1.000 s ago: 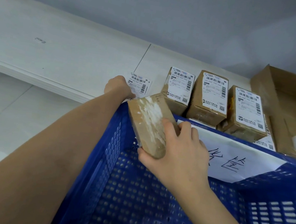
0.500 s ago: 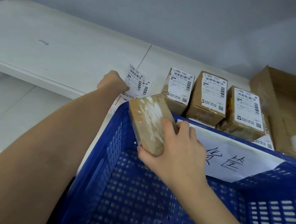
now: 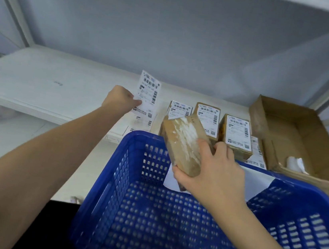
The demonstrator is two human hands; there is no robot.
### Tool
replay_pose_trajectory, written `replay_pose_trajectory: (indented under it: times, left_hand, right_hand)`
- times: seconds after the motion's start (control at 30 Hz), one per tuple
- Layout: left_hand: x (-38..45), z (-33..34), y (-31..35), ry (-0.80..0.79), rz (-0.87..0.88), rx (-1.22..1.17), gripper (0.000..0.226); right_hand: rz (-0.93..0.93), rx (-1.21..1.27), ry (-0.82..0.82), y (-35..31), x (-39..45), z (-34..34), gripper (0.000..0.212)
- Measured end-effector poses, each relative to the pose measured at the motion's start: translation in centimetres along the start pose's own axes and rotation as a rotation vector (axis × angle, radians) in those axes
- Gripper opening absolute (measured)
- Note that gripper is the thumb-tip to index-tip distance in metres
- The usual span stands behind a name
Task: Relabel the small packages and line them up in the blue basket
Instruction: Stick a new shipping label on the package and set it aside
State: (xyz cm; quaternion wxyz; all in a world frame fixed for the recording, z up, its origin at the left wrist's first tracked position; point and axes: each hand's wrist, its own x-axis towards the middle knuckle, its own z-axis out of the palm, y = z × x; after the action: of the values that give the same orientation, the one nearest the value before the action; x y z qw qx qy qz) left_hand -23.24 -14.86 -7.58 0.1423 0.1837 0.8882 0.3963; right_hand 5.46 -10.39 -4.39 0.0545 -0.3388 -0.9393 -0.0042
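The left hand (image 3: 121, 99) pinches a loose label (image 3: 148, 94); the right hand (image 3: 211, 172) grips a bare package (image 3: 186, 142). The label probably curls and sticks crooked.

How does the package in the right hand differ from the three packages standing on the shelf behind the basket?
The held package shows white torn residue on its face and no label; the three shelf packages each carry a printed barcode label. The held package is gripped by the right hand, tilted above the blue basket rim; the shelf packages rest side by side, untouched. All are small brown cardboard boxes.
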Motion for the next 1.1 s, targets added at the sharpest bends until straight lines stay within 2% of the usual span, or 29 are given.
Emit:
replay_pose_trajectory:
  times: [0.2,0.37,0.47,0.6,0.8,0.9,1.1]
  left_hand:
    - [-7.5,-2.0,4.1,-0.048,0.123,-0.086,0.027]
    - [-15.2,-1.7,7.6,-0.154,0.146,-0.315,0.02]
    - [-19.3,-0.3,8.3,-0.293,0.057,-0.463,0.012]
    - [-22.6,2.1,7.9,-0.406,-0.084,-0.512,0.01]
    - [-25.5,5.2,6.6,-0.675,-0.327,-0.551,0.026]
    - [-25.9,6.0,6.4,-0.738,-0.404,-0.629,0.031]
    - [-26.2,7.2,6.6,-0.787,-0.407,-0.694,0.05]
  right_hand:
    - [0.112,0.114,-0.082,3.4,-2.6,-3.0,0.078]
    - [0.153,0.169,-0.1,6.3,-5.4,-3.7,0.078]
    - [0.21,0.338,-0.16,8.3,-7.1,-3.2,0.077]
    - [0.259,0.498,-0.226,10.5,-9.4,-2.2,0.081]
    - [0.353,0.642,-0.169,12.6,-10.5,-0.9,0.087]
    - [0.327,0.592,-0.156,12.2,-10.2,-0.3,0.089]
    - [0.286,0.58,-0.11,10.9,-10.4,1.2,0.092]
